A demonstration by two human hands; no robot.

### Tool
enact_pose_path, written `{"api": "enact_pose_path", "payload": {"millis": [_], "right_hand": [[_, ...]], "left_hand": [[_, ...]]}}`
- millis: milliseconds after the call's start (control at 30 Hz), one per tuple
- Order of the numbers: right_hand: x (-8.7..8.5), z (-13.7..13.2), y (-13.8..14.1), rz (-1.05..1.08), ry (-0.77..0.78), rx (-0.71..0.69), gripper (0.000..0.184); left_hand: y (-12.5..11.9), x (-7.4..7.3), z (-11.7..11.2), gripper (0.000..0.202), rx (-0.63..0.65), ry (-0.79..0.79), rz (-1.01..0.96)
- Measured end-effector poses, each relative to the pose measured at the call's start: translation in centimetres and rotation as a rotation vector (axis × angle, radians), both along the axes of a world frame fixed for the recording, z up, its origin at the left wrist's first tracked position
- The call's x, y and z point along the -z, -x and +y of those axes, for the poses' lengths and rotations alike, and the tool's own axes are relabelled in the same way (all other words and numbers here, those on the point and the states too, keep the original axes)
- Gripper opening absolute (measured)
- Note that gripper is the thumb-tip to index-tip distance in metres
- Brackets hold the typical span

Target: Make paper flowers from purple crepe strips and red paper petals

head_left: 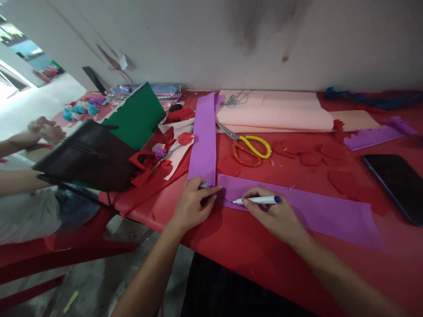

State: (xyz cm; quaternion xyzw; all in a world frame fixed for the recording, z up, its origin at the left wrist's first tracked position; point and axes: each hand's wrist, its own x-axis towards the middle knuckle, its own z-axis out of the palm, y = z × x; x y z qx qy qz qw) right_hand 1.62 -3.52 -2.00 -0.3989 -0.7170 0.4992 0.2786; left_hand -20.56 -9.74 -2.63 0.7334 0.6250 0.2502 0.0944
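Note:
My right hand (276, 213) is closed around a white marker with a blue end (257, 200), its tip touching the left end of a long purple paper strip (317, 211) lying across the red table (251, 251). My left hand (194, 202) rests on the near end of a second purple strip (204, 138) that runs away from me. Its fingers are curled, pinching a small grey object, probably the marker's cap (204, 186).
Yellow-and-orange scissors (249, 147) lie beyond the strips, near pink paper (274, 112) and red paper cutouts (310, 156). A dark phone (396, 182) lies at right. Green (137, 116) and black sheets (87, 154) stand at left, where another person's hands (46, 132) work.

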Motion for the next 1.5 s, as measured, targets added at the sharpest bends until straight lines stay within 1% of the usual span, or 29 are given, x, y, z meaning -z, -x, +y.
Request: {"api": "enact_pose_path", "payload": {"millis": [100, 200, 300, 400, 533, 700, 933, 1300, 1500], "right_hand": [[-0.2, -0.1, -0.1, -0.008, -0.034, -0.008, 0.006], [-0.5, -0.1, -0.2, -0.011, -0.076, -0.003, 0.007], [-1.1, 0.2, -0.3, -0.006, -0.093, 0.005, 0.007], [-1.4, 0.6, -0.2, -0.007, -0.097, 0.004, 0.007], [-0.8, 1.0, 0.1, -0.012, -0.093, -0.035, 0.007], [-0.1, 1.0, 0.2, -0.033, -0.081, -0.085, 0.009], [-0.3, 1.0, 0.1, -0.08, -0.09, -0.114, 0.01], [-0.1, 1.0, 0.1, -0.09, -0.076, -0.102, 0.007], [-0.2, 1.0, 0.3, -0.059, -0.061, -0.087, 0.009]], "left_hand": [[-0.9, -0.3, -0.3, 0.031, 0.008, -0.048, 0.05], [-1.8, -0.4, -0.4, 0.032, 0.034, 0.008, 0.085], [-2.2, -0.3, -0.2, 0.032, 0.016, 0.04, 0.061], [-2.2, -0.2, 0.1, 0.031, 0.033, 0.045, 0.013], [-2.1, -0.3, 0.3, 0.03, 0.064, 0.059, -0.036], [-2.0, -0.2, 0.5, 0.03, 0.063, 0.082, -0.048], [-1.9, 0.1, 0.3, 0.032, 0.054, 0.096, -0.03], [-2.0, -0.3, 0.4, 0.031, 0.051, 0.114, -0.02], [-2.1, -0.3, 0.3, 0.031, 0.056, 0.107, -0.02]]}}
